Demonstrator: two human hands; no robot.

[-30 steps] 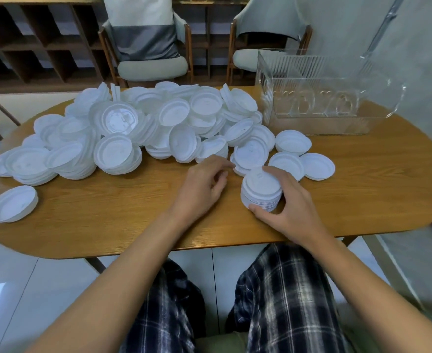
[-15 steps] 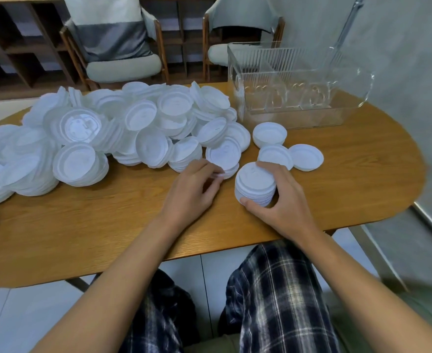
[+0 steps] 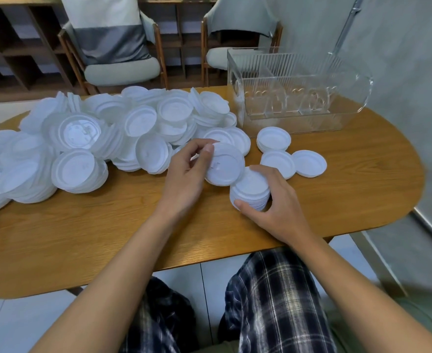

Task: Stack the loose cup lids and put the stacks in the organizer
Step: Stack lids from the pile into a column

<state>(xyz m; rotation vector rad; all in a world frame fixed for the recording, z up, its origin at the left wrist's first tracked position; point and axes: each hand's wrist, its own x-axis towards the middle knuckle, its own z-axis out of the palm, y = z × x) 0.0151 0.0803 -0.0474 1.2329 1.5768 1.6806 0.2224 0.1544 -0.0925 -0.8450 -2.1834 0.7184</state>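
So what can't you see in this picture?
Head view only:
- How many lids are in the stack: the edges are too fine to count, and the right hand covers its right side.
- The left part of the single lid: the left hand covers it in its grip.
- The loose pile: cut off by the left edge.
- Inside the organizer: ribbed clear walls blur it.

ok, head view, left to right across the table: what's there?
loose lid pile → left hand → lid it pinches → stack, gripped by the right hand → lone lid. Organizer left out: it overlaps.
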